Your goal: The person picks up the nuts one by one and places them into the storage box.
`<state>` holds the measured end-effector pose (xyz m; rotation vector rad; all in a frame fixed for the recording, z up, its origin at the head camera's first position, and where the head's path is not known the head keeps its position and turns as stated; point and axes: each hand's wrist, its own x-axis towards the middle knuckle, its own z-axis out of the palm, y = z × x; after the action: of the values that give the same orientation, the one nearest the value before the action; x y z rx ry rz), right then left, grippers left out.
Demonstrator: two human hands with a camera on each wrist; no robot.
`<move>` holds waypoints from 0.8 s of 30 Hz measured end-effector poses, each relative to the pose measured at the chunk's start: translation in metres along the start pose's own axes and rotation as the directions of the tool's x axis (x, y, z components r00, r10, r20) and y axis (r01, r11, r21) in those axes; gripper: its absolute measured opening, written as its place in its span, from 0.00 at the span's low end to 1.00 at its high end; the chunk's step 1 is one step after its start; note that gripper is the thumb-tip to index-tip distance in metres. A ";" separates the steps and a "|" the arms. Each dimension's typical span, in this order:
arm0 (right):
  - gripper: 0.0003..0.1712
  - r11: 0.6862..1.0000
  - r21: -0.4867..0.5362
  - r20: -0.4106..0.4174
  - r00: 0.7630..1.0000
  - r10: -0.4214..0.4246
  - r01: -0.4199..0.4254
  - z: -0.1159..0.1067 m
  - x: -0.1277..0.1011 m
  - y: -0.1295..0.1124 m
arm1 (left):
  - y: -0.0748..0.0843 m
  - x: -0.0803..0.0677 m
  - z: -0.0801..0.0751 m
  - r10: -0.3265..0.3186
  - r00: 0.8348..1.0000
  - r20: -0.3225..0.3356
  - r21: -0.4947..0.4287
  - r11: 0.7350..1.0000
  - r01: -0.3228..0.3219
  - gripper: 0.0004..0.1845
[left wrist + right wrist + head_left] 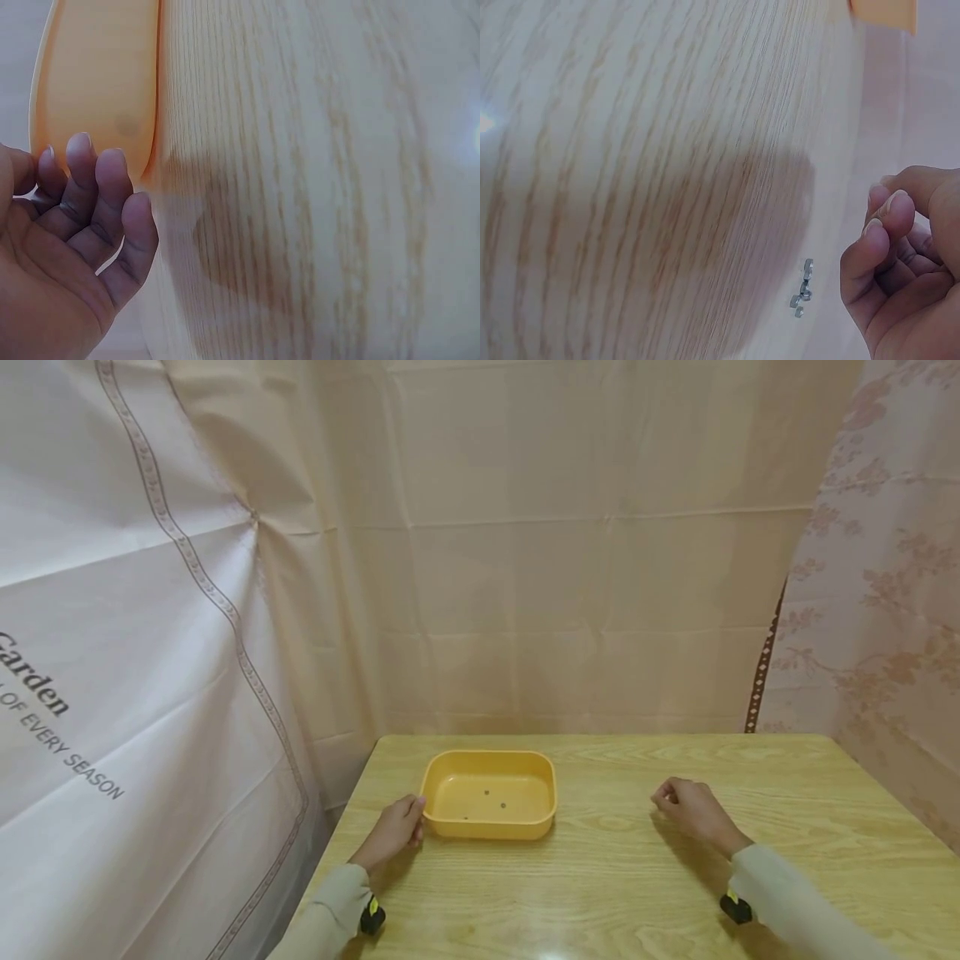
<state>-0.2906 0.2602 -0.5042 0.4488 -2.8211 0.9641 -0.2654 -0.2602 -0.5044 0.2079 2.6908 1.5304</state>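
A yellow plastic tray (491,830) stands on the table's left half, with a few small dark pieces on its bottom. My left hand (396,831) pinches its left end at the rim; in the left wrist view the other fingers (139,232) curl loosely by its wall. Well to the right of the tray, my right hand (693,810) is low over the table with fingers curled. Thumb and index tips come together in the right wrist view, and I see nothing between them. Several small metal nuts (807,289) lie on the table beside that hand.
The wood-grain table (600,893) has its far edge against a beige hanging cloth (585,610). Printed white cloth (150,693) hangs at the left, and flowered cloth (892,610) at the right. Each wrist wears a small black device (372,917).
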 end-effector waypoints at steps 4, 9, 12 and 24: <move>0.08 1.000 0.009 -0.007 1.000 -0.023 0.023 0.001 0.001 -0.004 | 0.000 0.000 0.000 -0.011 1.000 -0.004 -0.007 1.000 0.011 0.20; 0.07 0.999 0.009 -0.004 0.999 -0.039 0.039 0.004 0.001 -0.006 | -0.001 0.000 0.000 -0.012 1.000 -0.003 -0.016 1.000 0.012 0.20; 0.07 0.999 0.009 0.003 0.999 -0.041 0.041 0.005 0.003 -0.008 | -0.002 0.000 0.001 -0.013 1.000 -0.007 -0.017 1.000 0.012 0.20; 0.07 0.999 0.012 0.018 0.999 -0.051 0.051 0.009 0.007 -0.017 | 0.002 -0.003 0.001 -0.015 1.000 -0.009 -0.025 1.000 0.014 0.19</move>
<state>-0.2916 0.2399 -0.4998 0.5313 -2.8067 0.9722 -0.2625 -0.2588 -0.5026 0.1801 2.6725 1.5644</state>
